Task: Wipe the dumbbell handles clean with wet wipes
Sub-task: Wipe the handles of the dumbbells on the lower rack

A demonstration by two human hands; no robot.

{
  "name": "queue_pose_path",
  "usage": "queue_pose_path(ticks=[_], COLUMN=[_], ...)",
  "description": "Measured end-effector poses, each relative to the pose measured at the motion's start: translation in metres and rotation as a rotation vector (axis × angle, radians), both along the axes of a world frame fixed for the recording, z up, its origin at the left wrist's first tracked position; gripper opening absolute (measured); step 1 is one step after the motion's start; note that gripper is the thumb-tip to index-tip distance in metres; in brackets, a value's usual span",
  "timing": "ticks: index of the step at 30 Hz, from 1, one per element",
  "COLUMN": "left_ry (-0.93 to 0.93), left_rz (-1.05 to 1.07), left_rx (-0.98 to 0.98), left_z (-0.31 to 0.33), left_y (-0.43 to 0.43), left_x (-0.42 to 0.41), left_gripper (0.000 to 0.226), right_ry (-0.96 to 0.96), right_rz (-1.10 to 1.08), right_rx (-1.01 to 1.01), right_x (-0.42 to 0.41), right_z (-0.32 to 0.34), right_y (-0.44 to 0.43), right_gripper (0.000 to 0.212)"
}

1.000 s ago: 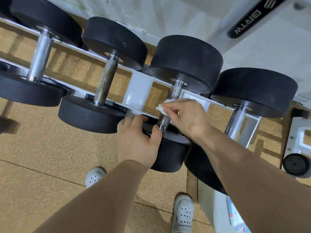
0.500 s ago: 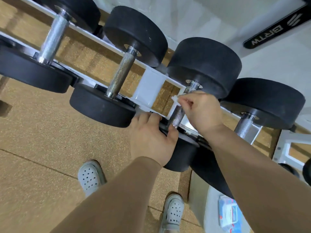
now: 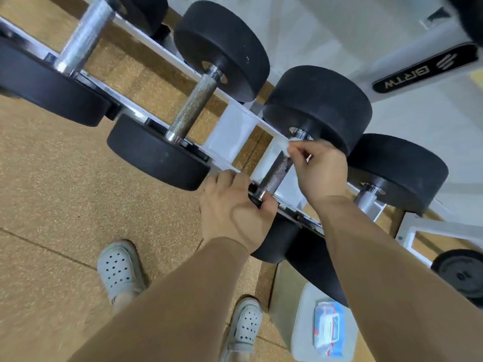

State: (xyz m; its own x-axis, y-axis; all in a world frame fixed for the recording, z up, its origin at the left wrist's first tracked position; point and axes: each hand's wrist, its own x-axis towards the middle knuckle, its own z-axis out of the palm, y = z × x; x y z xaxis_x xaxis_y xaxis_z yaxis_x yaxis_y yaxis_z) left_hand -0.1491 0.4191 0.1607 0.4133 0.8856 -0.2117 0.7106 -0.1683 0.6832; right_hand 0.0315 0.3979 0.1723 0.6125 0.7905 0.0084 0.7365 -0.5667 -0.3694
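Four letters, BRTW, stand on a black nameplate [image 3: 423, 71] at the upper right, upside down from this view. A soft pack of wet wipes [image 3: 328, 327], printed in blue and red too small to read, lies flat on a pale block [image 3: 285, 296] at the lower right. On the white rack [image 3: 230, 131] a row of black-headed weights rests side by side. The left hand [image 3: 235, 207] grips the near head of one dumbbell [image 3: 316, 105], fingers curled over its rim and thumb beside the near end of the knurled handle [image 3: 277, 171]. The right hand [image 3: 318, 168] pinches a small white wipe [image 3: 288, 147] against the handle's far end, just below the far head. Grey perforated clogs [image 3: 120, 270] stand on the cork-coloured floor [image 3: 52, 205].
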Motion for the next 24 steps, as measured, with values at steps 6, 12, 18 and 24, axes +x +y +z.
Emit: queue_pose_path(ticks=[6, 12, 18, 24], left_ry=[-0.025, 0.024, 0.009, 0.060], left_rz=[-0.011, -0.038, -0.028, -0.050], left_rx=[0.035, 0.070, 0.045, -0.034], left_z=[-0.005, -0.001, -0.002, 0.001], left_y=[0.000, 0.001, 0.001, 0.003], left_x=[0.001, -0.001, -0.001, -0.001], left_gripper=[0.043, 0.045, 0.045, 0.052], right_ry=[0.424, 0.485, 0.673, 0.534], right_rz=[0.081, -0.277, -0.262, -0.469], right_rx=[-0.025, 0.224, -0.005, 0.147], right_x=[-0.024, -0.009, -0.033, -0.012], right_z=[-0.005, -0.007, -0.008, -0.004], right_y=[-0.035, -0.006, -0.037, -0.001], right_gripper=[0.015, 0.013, 0.006, 0.007])
